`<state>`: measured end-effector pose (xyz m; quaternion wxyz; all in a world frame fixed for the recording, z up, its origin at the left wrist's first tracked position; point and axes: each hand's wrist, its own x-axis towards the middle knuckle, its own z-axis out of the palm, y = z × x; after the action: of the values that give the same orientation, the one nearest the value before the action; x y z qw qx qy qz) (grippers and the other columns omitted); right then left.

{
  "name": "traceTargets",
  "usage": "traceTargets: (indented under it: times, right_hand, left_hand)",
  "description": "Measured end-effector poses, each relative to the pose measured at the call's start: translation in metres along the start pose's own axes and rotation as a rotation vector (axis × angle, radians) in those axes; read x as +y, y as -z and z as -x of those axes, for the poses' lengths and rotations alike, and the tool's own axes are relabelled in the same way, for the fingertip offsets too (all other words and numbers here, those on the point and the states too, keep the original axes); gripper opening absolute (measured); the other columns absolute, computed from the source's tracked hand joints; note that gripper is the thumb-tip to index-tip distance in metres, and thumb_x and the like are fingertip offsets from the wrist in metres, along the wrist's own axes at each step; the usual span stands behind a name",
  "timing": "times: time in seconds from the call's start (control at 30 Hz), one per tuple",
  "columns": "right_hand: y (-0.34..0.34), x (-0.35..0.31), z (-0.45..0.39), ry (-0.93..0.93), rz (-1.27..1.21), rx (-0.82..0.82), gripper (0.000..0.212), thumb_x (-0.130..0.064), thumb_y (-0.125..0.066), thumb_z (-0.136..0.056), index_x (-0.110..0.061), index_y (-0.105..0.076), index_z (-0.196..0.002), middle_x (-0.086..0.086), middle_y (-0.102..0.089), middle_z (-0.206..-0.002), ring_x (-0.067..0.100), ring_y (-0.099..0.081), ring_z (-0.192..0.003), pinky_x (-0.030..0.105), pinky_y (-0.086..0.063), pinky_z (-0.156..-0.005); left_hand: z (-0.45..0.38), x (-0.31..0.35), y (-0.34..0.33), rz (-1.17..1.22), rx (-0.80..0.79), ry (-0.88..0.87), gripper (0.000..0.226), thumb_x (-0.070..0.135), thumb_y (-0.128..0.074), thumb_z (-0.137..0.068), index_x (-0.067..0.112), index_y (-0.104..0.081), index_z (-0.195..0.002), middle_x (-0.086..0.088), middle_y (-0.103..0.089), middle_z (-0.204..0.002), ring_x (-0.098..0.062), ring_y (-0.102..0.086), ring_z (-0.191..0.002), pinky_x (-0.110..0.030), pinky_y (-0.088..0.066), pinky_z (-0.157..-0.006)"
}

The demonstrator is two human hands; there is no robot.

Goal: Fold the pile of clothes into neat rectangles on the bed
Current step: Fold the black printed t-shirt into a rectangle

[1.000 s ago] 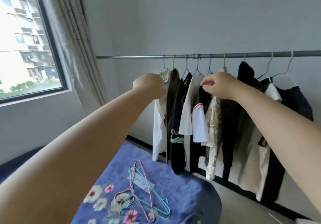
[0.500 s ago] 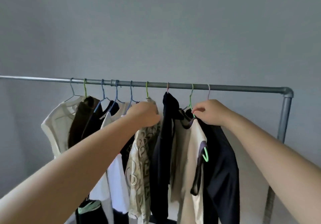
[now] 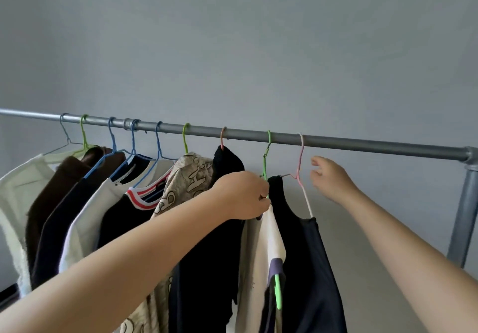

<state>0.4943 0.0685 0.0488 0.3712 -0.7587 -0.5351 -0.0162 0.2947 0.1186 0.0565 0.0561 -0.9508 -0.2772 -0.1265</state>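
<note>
Item: grey metal rail (image 3: pixel 336 143), running level from the left edge of the view to an elbow joint at its right end, where an upright post (image 3: pixel 464 219) is dropping away.

Clothes, all hanging from the rail on wire hangers, listed from the rail's left end:
- cream top (image 3: pixel 15 203), on a grey hanger;
- brown top (image 3: pixel 49 193), on a green hanger;
- dark navy garments (image 3: pixel 59 229), on blue hangers;
- white shirt (image 3: pixel 85 219) with a red-striped collar band (image 3: pixel 142 198);
- beige patterned shirt (image 3: pixel 186 177);
- black garment (image 3: pixel 227 159), on a pink-hooked hanger;
- cream-and-white shirt (image 3: pixel 271 239), on a bright green hanger (image 3: pixel 265 159);
- dark sleeveless top (image 3: pixel 305 255), on a pale pink hanger (image 3: pixel 300 167), nearest the rail's right end.

Left hand (image 3: pixel 243 195): closing around the neck of the bright green hanger, fingers curled, pinching it where the cream-and-white shirt is meeting the wire.

Right hand (image 3: pixel 328 180): hovering just beside the pale pink hanger, below the rail, fingers loosely spread and holding nothing.

Background: plain grey wall (image 3: pixel 232 35).
</note>
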Motion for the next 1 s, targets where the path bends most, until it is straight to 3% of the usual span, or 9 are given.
traceTargets:
  times: [0.1, 0.27, 0.43, 0.6, 0.73, 0.87, 1.0]
  right_hand:
    - [-0.014, 0.014, -0.028, -0.042, -0.110, -0.179, 0.036, -0.017, -0.033, -0.100, -0.009, -0.042, -0.134, 0.008, -0.050, -0.134, 0.025, -0.044, -0.127, 0.038, -0.035, -0.106]
    - [-0.031, 0.032, -0.056, -0.007, -0.206, -0.222, 0.035, -0.017, -0.029, -0.101, -0.008, -0.047, -0.130, 0.001, -0.060, -0.116, 0.013, -0.049, -0.120, 0.038, -0.037, -0.106]
    - [-0.039, 0.045, -0.070, 0.113, -0.267, -0.165, 0.027, -0.014, -0.034, -0.100, -0.011, -0.052, -0.119, -0.004, -0.059, -0.110, 0.008, -0.052, -0.106, 0.019, -0.034, -0.095]
    - [-0.050, 0.044, -0.080, 0.240, -0.197, -0.175, 0.021, -0.014, -0.033, -0.100, -0.007, -0.053, -0.100, 0.002, -0.064, -0.094, 0.017, -0.058, -0.096, 0.019, -0.041, -0.083]
    - [-0.070, 0.037, -0.084, 0.382, -0.137, -0.098, 0.014, -0.015, -0.032, -0.100, -0.009, -0.043, -0.093, 0.002, -0.055, -0.079, 0.018, -0.054, -0.074, 0.022, -0.044, -0.066]
    - [-0.083, 0.045, -0.079, 0.445, -0.108, 0.077, 0.025, -0.016, -0.031, -0.100, 0.002, -0.048, -0.102, 0.009, -0.054, -0.076, 0.026, -0.054, -0.065, 0.026, -0.041, -0.057]
    - [-0.088, 0.038, -0.076, 0.468, -0.143, 0.248, 0.048, -0.027, -0.024, -0.089, 0.011, -0.053, -0.098, 0.023, -0.065, -0.084, 0.038, -0.061, -0.068, 0.033, -0.044, -0.056]
  left_hand:
    - [-0.025, -0.003, -0.013, 0.001, -0.050, -0.065, 0.030, 0.031, -0.042, -0.095, 0.016, -0.060, -0.113, -0.001, -0.059, -0.111, -0.020, -0.053, -0.105, -0.032, -0.046, -0.087]
    - [-0.055, -0.006, -0.030, 0.024, -0.105, -0.123, 0.033, 0.035, -0.041, -0.095, 0.016, -0.063, -0.110, 0.001, -0.062, -0.110, -0.018, -0.055, -0.103, -0.034, -0.046, -0.089]
    - [-0.067, -0.009, -0.048, 0.036, -0.156, -0.148, 0.046, 0.040, -0.036, -0.097, 0.003, -0.063, -0.096, -0.011, -0.063, -0.095, -0.025, -0.058, -0.088, -0.036, -0.048, -0.081]
    - [-0.067, -0.003, -0.050, -0.008, -0.165, -0.089, 0.049, 0.053, -0.033, -0.094, 0.018, -0.063, -0.107, 0.003, -0.059, -0.101, -0.015, -0.056, -0.093, -0.034, -0.048, -0.086]
    - [-0.065, 0.003, -0.060, -0.064, -0.237, 0.013, 0.050, 0.056, -0.040, -0.090, 0.011, -0.061, -0.095, 0.000, -0.054, -0.096, -0.019, -0.056, -0.087, -0.034, -0.050, -0.079]
    - [-0.056, 0.000, -0.071, 0.054, -0.275, 0.126, 0.029, 0.035, -0.042, -0.096, 0.014, -0.046, -0.076, 0.002, -0.046, -0.077, -0.015, -0.048, -0.069, -0.029, -0.043, -0.066]
    - [-0.033, -0.001, -0.075, 0.198, -0.166, 0.326, 0.020, 0.029, -0.034, -0.100, 0.014, -0.048, -0.102, 0.006, -0.046, -0.074, -0.010, -0.046, -0.062, -0.025, -0.039, -0.056]
